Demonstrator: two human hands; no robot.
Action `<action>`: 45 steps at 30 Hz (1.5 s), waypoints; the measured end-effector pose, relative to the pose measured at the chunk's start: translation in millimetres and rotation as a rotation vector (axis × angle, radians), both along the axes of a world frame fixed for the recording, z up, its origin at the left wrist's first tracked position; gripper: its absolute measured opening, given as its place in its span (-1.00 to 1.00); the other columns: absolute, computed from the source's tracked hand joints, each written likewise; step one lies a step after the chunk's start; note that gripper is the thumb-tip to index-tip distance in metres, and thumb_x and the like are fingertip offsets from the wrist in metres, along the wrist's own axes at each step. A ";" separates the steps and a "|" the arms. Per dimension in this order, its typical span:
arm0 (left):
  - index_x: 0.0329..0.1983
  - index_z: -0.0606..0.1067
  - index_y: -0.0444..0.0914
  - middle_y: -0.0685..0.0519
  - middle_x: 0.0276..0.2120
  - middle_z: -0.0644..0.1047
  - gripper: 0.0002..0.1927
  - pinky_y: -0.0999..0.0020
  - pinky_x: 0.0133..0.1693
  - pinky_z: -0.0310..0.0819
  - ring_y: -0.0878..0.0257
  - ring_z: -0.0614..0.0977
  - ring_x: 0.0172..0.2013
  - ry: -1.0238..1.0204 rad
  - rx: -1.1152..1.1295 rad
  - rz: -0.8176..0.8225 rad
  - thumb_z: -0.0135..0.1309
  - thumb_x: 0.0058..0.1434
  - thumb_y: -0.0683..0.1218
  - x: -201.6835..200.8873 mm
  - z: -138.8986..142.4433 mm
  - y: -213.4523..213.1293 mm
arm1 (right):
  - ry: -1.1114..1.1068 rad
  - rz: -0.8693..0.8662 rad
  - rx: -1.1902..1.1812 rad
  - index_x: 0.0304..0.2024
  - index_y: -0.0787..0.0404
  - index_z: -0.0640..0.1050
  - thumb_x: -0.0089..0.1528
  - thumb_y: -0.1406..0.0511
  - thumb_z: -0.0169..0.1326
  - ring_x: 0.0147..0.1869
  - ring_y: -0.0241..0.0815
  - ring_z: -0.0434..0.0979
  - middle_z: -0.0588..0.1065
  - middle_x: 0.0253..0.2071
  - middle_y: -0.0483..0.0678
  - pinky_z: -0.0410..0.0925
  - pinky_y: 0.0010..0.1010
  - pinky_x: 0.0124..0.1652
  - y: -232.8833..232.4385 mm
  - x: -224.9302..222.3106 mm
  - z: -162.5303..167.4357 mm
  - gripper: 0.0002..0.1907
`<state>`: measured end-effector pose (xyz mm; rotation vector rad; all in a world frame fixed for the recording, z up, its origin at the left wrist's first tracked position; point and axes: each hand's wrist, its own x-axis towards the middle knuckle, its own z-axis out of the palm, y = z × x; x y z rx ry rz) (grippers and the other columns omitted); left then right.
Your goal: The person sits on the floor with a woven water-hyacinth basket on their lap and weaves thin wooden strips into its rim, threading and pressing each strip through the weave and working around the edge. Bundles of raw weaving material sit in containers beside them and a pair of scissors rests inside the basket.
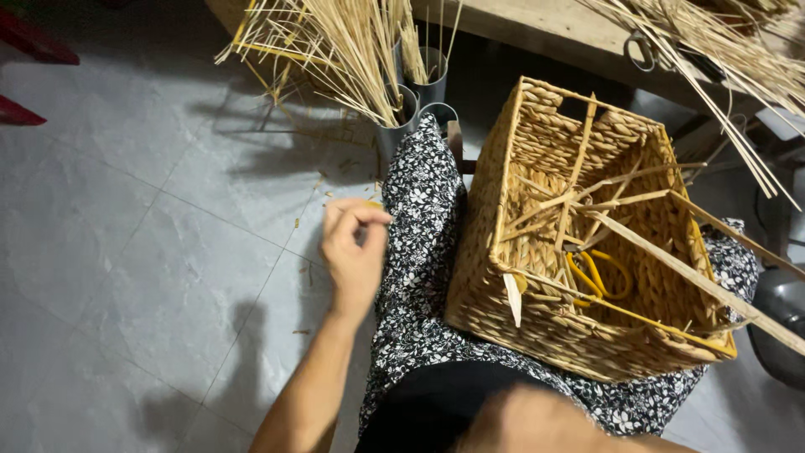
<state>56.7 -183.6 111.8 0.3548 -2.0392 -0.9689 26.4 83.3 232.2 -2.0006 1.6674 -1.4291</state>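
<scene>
Woven basket is sitting on the person's lap, on a black-and-white floral skirt, tipped so you look straight into it. Inside there's a mess of loose cane strips crossing each other, plus a yellow-handled tool lying on the bottom (looks like scissors or snips, can't say for sure).

Left hand is out to the left of the basket, just off the lap and above the grey tiled floor — not touching the basket. Its fingers are curled in narrow, thumb pinched against the fingertips, and there's a small yellowish bit showing right at the tips. Can't tell what it is.

Right hand isn't really visible, only a blurry bit of arm at the bottom edge.

Past the knees stand about 3 metal tubes stuffed with pale reed stalks. More reeds lie on the wooden bench at the top right corner — one pair of scissors there too.
</scene>
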 end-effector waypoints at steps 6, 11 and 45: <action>-0.08 0.58 -0.30 0.13 -0.30 0.64 -0.86 0.53 -0.24 0.51 0.46 0.58 -0.34 -0.077 0.423 0.129 0.18 0.30 -0.21 -12.5 -57.9 -64.0 | -0.114 0.313 0.088 -0.07 0.37 0.57 0.28 0.41 0.05 -0.04 -0.07 0.65 0.59 -0.10 0.10 0.47 -0.32 -0.05 5.6 -3.8 -20.0 -0.80; -0.23 0.63 -0.32 0.13 -0.40 0.56 -0.91 0.49 -0.33 0.49 0.42 0.55 -0.42 -0.144 0.422 0.169 0.24 0.26 -0.18 -2.4 -78.5 -72.2 | -0.225 0.418 0.193 -0.07 0.37 0.58 0.33 0.38 0.01 -0.01 -0.05 0.65 0.59 -0.10 0.11 0.48 -0.30 -0.02 3.4 -8.8 -34.5 -0.80; -0.12 0.54 -0.35 0.10 -0.34 0.54 -0.82 0.44 -0.35 0.43 0.37 0.48 -0.42 0.111 1.017 -0.020 0.26 0.39 -0.14 -58.2 -63.1 -112.2 | -0.385 0.144 0.060 -0.27 0.35 0.66 0.30 0.34 0.09 -0.33 -0.14 0.67 0.65 -0.35 0.02 0.47 -0.34 -0.34 -30.2 -5.0 4.3 -0.81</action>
